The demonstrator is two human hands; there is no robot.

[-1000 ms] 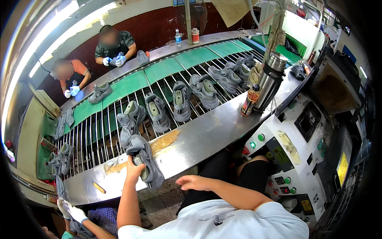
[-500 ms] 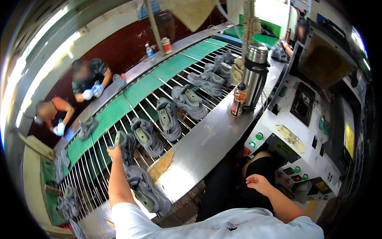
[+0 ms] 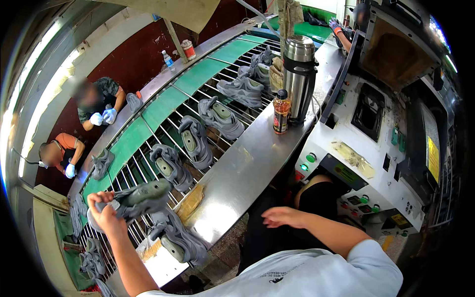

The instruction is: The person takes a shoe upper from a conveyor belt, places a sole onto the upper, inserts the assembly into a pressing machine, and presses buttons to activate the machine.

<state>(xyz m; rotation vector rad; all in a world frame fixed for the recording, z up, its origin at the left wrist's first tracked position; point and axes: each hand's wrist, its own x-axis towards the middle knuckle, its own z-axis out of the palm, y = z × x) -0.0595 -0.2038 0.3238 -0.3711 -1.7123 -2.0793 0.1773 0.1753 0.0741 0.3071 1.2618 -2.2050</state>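
Observation:
My left hand (image 3: 106,214) is wrapped round a grey sneaker (image 3: 148,198), tilted on its side above the metal bars with its greenish inside showing. Just below it, a pair of grey sneakers (image 3: 180,240) lies at the near edge of the bars. My right hand (image 3: 281,217) hangs over my dark-clothed lap, holding nothing, its fingers stretched out. More grey sneakers, among them one beside the held one (image 3: 170,168) and another further along (image 3: 195,143), rest on the rack of bars (image 3: 129,173).
A steel ledge (image 3: 247,163) bears a steel flask (image 3: 299,74) and a drink bottle (image 3: 281,113). To the right stands a white machine (image 3: 329,133) with buttons and a raised lid (image 3: 396,64). Two gloved co-workers (image 3: 99,101) (image 3: 67,151) sit across the green belt (image 3: 168,104).
My left hand has lifted a sneaker off the bars and brought it left, turning it on its side. My right hand has moved left over my lap. The view has shifted.

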